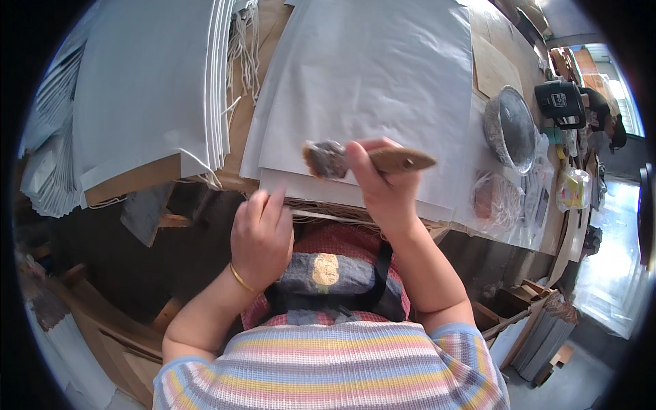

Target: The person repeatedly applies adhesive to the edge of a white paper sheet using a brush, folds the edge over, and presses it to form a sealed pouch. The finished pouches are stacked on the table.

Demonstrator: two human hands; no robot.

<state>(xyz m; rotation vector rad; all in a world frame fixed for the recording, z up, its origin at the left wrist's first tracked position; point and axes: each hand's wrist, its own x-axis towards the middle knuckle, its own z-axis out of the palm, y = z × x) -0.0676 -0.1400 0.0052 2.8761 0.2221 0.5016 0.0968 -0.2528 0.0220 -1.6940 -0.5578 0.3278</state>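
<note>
Wooden-handled brush (393, 159), crosswise above overlapping white sheets (369, 82)

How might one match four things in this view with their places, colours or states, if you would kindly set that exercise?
1. paintbrush
2. round bowl
3. bangle
4. knit top

A. gold-coloured
B. striped in several colours
C. held in the right hand
D. farther right than the paintbrush

Pairs: 1-C, 2-D, 3-A, 4-B

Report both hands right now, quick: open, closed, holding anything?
Left hand: partly curled near the close edge of the white sheets; cannot tell if gripping.
Right hand: closed on a wooden-handled brush.
</note>
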